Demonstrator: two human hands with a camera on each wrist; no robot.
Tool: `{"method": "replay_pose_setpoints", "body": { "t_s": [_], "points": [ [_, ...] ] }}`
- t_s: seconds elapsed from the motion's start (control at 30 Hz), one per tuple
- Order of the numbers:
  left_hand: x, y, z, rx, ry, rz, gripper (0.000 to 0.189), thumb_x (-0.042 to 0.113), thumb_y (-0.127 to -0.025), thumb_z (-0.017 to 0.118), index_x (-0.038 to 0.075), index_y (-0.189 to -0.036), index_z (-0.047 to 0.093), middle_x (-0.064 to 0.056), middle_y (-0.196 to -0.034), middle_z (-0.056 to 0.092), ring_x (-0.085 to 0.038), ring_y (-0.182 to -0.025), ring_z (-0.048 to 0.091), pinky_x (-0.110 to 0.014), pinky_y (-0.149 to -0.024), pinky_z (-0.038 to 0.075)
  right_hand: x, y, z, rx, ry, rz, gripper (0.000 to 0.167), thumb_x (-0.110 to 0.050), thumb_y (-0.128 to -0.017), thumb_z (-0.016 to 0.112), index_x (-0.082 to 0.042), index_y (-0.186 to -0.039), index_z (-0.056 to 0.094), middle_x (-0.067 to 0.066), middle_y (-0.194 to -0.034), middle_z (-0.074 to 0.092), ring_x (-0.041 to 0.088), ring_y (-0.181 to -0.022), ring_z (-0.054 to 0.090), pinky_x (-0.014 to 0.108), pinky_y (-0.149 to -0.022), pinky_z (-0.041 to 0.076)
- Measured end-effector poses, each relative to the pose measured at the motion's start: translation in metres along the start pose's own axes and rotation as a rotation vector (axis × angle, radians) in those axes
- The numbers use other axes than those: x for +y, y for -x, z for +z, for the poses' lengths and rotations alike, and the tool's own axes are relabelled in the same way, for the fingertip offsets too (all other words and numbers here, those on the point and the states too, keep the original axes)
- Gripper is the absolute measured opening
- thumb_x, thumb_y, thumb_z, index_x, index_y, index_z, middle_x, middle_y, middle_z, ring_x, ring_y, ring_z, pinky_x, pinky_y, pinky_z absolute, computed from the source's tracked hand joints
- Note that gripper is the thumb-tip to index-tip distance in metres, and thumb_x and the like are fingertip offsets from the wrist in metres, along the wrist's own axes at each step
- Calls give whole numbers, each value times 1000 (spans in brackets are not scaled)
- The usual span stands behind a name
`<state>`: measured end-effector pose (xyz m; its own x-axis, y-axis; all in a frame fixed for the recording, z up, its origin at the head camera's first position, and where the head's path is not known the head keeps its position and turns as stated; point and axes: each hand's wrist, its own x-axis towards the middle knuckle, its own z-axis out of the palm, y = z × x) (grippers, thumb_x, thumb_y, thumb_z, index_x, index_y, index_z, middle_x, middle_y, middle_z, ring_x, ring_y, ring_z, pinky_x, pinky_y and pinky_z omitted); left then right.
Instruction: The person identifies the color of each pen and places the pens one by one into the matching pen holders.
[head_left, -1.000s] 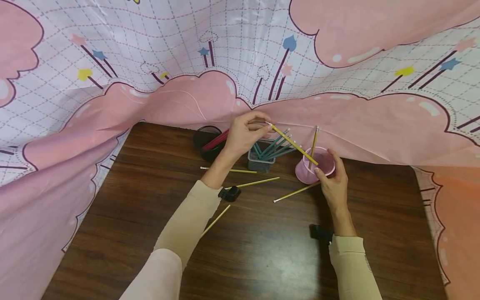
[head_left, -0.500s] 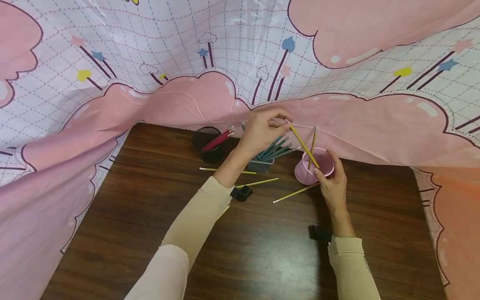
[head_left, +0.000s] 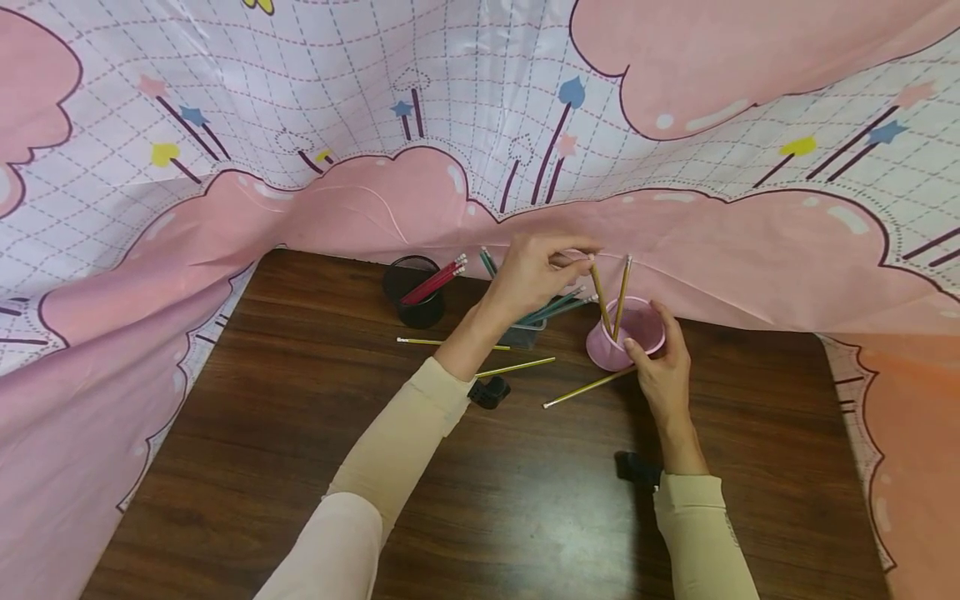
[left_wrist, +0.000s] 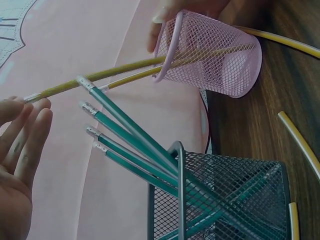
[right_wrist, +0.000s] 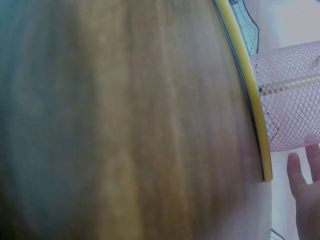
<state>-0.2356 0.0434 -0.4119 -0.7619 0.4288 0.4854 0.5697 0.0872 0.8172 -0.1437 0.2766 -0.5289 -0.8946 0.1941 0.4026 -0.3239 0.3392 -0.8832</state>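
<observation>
My left hand (head_left: 534, 275) pinches a yellow pencil (head_left: 601, 293) by its white eraser end. The pencil's lower end is inside a pink mesh pencil cup (head_left: 604, 352), as the left wrist view also shows. A second yellow pencil (head_left: 623, 287) leans in the same cup, eraser up. At the cup's right side my right hand (head_left: 666, 362) holds it, thumb at the near rim and fingers round the far side. In the right wrist view only part of that hand (right_wrist: 309, 200) shows beside the mesh wall.
Left of the pink cup stands a dark rectangular mesh holder (head_left: 521, 337) with green pencils (left_wrist: 135, 127). Further left is a round black mesh cup (head_left: 422, 312) with red pencils (head_left: 438, 279). Loose yellow pencils (head_left: 588, 389) lie on the wooden table (head_left: 540, 500). Patterned cloth (head_left: 750, 267) hangs behind.
My left hand has moved right with the yellow pencil and tipped it more upright, its lower end going from over the rim into the pink cup. The right hand keeps its hold on the cup.
</observation>
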Motion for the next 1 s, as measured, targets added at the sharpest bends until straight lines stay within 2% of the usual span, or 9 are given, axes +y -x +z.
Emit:
{"method": "replay_pose_setpoints", "body": {
  "t_s": [0.27, 0.53, 0.63, 0.77, 0.9, 1.0],
  "points": [
    [1, 3, -5, 5, -35, 12, 35, 7, -88, 76, 4, -122, 70, -9, -115, 72, -6, -90, 72, -21, -77, 57, -1, -1, 3, -5, -7, 2, 66, 12, -80, 74, 5, -141, 48, 27, -140, 50, 43, -128, 45, 46, -111, 35],
    [3, 7, -12, 12, 46, 49, 42, 8, -87, 76, 1, -127, 65, -11, -110, 73, -11, -92, 72, -25, -80, 58, 0, -2, 1, -6, -19, 6, 67, 13, -81, 73, 4, -142, 48, 28, -139, 50, 48, -125, 46, 49, -107, 37],
    [2, 10, -13, 9, 56, 55, 44, 8, -87, 77, 1, -128, 65, -12, -109, 73, -12, -91, 73, -28, -81, 58, 0, -1, 0, -9, 6, 10, 68, 12, -81, 74, 3, -142, 48, 26, -140, 50, 44, -127, 46, 45, -109, 38],
    [0, 16, -16, 8, 73, 25, 48, 8, -85, 79, 3, -130, 64, -12, -110, 73, -14, -90, 73, -37, -82, 59, -1, 0, -1, -6, 53, 7, 68, 11, -80, 75, 3, -143, 48, 24, -141, 50, 39, -129, 47, 33, -109, 37],
    [1, 25, -22, 12, 110, -1, 51, 5, -82, 81, -1, -130, 63, -18, -109, 72, -26, -91, 73, -42, -82, 59, -1, 1, -1, -8, 59, 2, 69, 12, -80, 75, 3, -142, 48, 26, -141, 50, 42, -128, 46, 29, -108, 37],
    [9, 32, -28, 21, 129, -1, 53, 0, -79, 82, -6, -128, 62, -23, -107, 72, -33, -90, 72, -43, -79, 60, -1, 1, -2, -9, 47, 6, 69, 12, -79, 75, 4, -142, 48, 27, -140, 50, 44, -128, 45, 31, -108, 37]
  ]
}}
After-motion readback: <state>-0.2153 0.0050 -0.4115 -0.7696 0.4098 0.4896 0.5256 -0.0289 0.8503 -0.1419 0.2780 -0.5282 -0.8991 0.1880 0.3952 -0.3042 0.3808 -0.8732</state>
